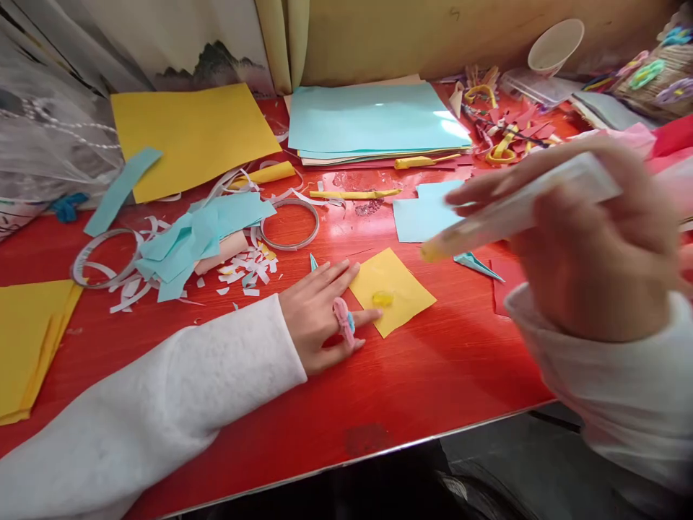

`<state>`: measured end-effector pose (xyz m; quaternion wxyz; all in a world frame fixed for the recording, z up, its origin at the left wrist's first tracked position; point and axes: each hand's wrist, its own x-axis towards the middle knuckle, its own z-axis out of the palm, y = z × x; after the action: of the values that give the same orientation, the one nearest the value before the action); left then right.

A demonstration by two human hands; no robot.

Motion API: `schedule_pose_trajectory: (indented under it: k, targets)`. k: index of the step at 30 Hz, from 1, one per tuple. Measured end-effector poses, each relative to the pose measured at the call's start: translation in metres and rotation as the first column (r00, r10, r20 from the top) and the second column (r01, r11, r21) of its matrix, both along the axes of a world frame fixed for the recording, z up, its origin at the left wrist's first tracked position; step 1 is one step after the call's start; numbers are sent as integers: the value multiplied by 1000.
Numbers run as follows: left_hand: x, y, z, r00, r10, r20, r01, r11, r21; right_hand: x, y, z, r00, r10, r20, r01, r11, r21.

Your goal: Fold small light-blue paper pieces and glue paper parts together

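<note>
On the red table, a small yellow paper square (403, 282) lies turned like a diamond, with a shiny wet blob of glue (382, 298) near its centre. My left hand (325, 310) rests flat with its fingers spread, fingertips on the square's left edge and corner. A pink and blue crafted ring (344, 323) is on one of its fingers. Above the table to the right, my right hand (595, 238) grips a translucent white glue bottle (520, 206), tilted with its yellowish tip down toward the left. Motion blurs this hand somewhat. The tip is apart from the paper.
Blue paper strips (203, 235), white scraps (252, 267) and tape rings (291, 224) lie left of centre. Yellow sheets (195, 137) and a blue paper stack (373, 123) are at the back. Folded blue paper (477, 265) lies near my right hand. A paper cup (556, 47) stands back right.
</note>
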<state>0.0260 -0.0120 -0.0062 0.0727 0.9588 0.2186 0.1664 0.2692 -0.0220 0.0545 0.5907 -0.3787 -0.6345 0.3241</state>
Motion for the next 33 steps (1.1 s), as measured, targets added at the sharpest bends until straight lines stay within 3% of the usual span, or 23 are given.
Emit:
schedule_pose_trajectory:
  k: [3, 5, 9, 15, 20, 33]
  targets:
    - [-1, -2, 0, 996, -11, -86, 11, 1000, -9, -26, 8, -26, 982, 156, -107, -159, 987, -24]
    - [-2, -2, 0, 994, -13, -106, 12, 1000, -6, -35, 13, -42, 978, 179, -105, -187, 980, -67]
    - [-4, -1, 0, 993, -21, -116, 20, 1000, -11, -35, 16, -58, 974, 199, 104, -197, 980, -36]
    - [-5, 0, -1, 996, -25, -86, 25, 1000, -9, -32, 15, -58, 938, 211, 276, -219, 976, -2]
    - [-5, 0, -1, 997, -19, -74, 18, 1000, -5, -31, 16, -60, 955, 133, 264, -133, 991, -18]
    - [-5, 0, 0, 997, -22, -74, 21, 1000, -15, -29, 17, -62, 957, 74, 281, -82, 997, 16]
